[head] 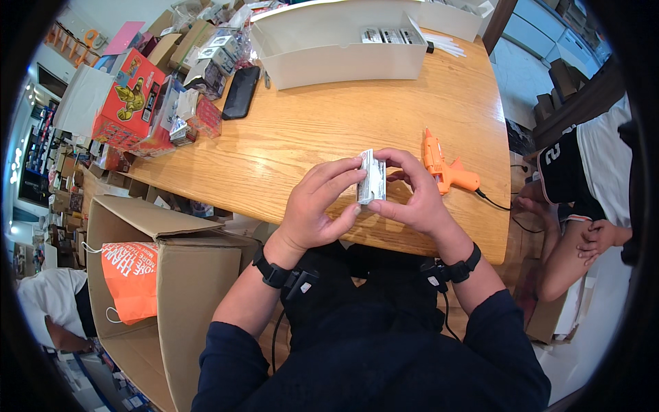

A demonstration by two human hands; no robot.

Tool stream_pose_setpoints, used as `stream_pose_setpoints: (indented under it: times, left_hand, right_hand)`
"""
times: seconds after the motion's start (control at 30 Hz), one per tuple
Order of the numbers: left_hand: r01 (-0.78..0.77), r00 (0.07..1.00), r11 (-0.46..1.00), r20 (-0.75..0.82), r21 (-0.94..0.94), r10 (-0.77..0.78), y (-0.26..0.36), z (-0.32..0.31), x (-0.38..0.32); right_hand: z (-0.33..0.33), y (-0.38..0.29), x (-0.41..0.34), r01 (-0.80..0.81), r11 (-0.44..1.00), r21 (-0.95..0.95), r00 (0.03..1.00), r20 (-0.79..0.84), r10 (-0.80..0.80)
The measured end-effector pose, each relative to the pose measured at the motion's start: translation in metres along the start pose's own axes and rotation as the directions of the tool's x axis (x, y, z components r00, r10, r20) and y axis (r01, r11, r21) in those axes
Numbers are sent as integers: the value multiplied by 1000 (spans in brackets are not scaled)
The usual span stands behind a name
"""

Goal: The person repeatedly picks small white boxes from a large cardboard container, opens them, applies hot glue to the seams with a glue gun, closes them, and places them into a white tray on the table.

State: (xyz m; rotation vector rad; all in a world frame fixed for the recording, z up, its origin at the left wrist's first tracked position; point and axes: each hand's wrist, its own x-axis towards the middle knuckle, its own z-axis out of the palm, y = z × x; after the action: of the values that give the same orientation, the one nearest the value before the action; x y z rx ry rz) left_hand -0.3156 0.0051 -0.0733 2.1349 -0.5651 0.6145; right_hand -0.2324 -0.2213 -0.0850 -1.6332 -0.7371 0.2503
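Between my two hands, above the near part of the wooden table point(319, 139), is a small printed box point(371, 180) with white and grey faces. My left hand point(324, 201) grips its left side with fingertips and thumb. On the opposite side, my right hand point(414, 193) holds it with the index finger at the upper end and the thumb at the lower corner. The fingers cover parts of the box. Just right of my right hand lies an orange hot glue gun point(445, 167), its nozzle pointing away from me and its black cord running off the table edge.
A long white cardboard box point(345, 64) with several small packs inside stands at the back. White glue sticks point(445, 44) lie beside it. Left are a black smartphone point(241, 92) and a red printed box point(128, 98). An open carton point(198, 288) holds an orange bag point(131, 280). A person point(587, 170) sits right.
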Motion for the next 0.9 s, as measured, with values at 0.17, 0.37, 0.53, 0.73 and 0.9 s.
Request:
stream_pose_setpoints:
  times: [0.17, 0.37, 0.53, 0.73, 0.9]
  left_hand:
    - [20, 1000, 1000, -5, -20, -20, 0, 1, -2]
    - [1, 1000, 1000, 1, 28, -1, 2, -2, 0]
    - [26, 1000, 1000, -15, 1, -26, 3, -3, 1]
    - [58, 997, 996, -50, -71, -62, 8, 3, -6]
    - [-74, 997, 994, 9, 81, 73, 3, 0, 0]
  right_hand:
    - [3, -8, 1, -49, 999, -7, 999, -12, 49]
    - [-8, -19, 1, -35, 979, -203, 999, 12, 38]
    - [-8, -20, 3, -52, 982, -179, 998, 20, 57]
    - [-7, -20, 2, -76, 983, -166, 996, 26, 81]
    - [-11, -19, 4, -74, 977, -198, 996, 40, 83]
